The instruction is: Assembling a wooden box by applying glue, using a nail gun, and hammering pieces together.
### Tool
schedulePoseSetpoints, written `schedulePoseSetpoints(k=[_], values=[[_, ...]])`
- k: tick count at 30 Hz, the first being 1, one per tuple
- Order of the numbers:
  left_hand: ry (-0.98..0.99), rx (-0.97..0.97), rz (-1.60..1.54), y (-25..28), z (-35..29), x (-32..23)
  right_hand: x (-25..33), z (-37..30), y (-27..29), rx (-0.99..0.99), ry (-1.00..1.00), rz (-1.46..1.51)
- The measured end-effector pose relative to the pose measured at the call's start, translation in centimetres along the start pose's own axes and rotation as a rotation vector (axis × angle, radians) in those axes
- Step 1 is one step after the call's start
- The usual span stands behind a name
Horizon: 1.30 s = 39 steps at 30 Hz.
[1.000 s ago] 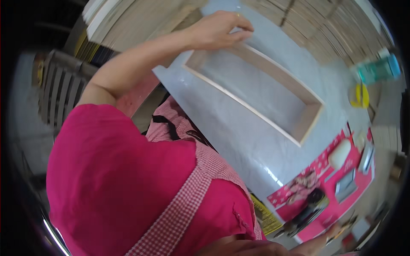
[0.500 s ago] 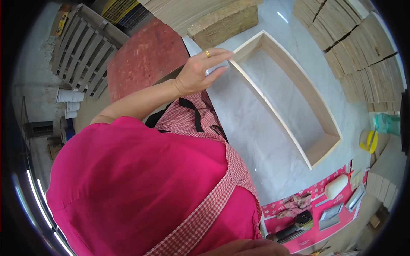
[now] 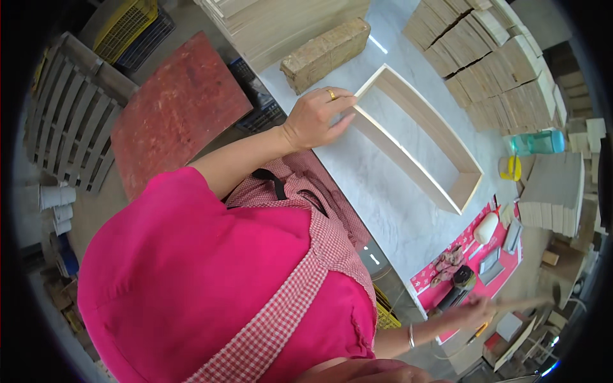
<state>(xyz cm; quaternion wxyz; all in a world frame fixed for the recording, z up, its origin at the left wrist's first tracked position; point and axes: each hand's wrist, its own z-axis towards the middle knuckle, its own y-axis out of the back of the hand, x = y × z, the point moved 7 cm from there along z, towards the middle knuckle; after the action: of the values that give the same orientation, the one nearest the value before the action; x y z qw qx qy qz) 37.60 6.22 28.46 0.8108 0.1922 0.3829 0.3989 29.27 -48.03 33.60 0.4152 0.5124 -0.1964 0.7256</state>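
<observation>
An open rectangular wooden frame [image 3: 405, 161] of pale thin boards sits on a grey-white marbled tabletop [image 3: 357, 185]. My left hand [image 3: 322, 116], with a gold ring, grips its corner nearest the block, thumb on the near board and fingers over the top edge. At lower right my right hand [image 3: 471, 313], a bracelet on its wrist, is closed round a blurred tool [image 3: 523, 302] with a pale wooden-looking handle and a dark end. That hand is just off the table, by a black cylindrical power tool [image 3: 454, 293]. The tool's exact kind is unclear.
A brown block [image 3: 325, 54] lies at the back of the table. Stacked boards [image 3: 498, 76] stand on the right, near a yellow cup [image 3: 510, 167] and teal bottle [image 3: 539, 142]. A white glue bottle [image 3: 487, 228] lies on pink cloth. A red board [image 3: 182, 108] is at left.
My right arm has come into view at lower right with the blurred tool in hand. The view has shifted; my left hand still grips the same frame corner.
</observation>
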Motion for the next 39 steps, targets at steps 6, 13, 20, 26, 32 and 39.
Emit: schedulePoseSetpoints(k=[6, 13, 20, 26, 32, 39], values=[[-0.048, 0.014, 0.030, -1.9, 3.9, 1.7, 4.4, -13.8, -19.9, 0.715, -0.138, 0.121], [0.964, 0.129, -0.943, -8.8, 4.9, 9.9, 8.9, -18.9, -27.3, 0.994, 0.194, -0.130], [0.812, 0.227, -1.185, -10.9, 4.6, 10.6, 9.0, -19.3, -28.8, 1.110, 0.047, -0.167], [0.759, 0.299, -1.172, -11.5, 4.6, 10.4, 9.7, -19.5, -28.9, 1.097, 0.026, -0.156], [0.729, 0.227, -1.147, -11.3, 4.5, 10.2, 10.0, -19.9, -29.7, 1.083, 0.194, -0.304], [0.737, 0.239, -1.101, -11.2, 4.4, 10.4, 10.5, -20.2, -30.5, 1.126, 0.303, -0.418]])
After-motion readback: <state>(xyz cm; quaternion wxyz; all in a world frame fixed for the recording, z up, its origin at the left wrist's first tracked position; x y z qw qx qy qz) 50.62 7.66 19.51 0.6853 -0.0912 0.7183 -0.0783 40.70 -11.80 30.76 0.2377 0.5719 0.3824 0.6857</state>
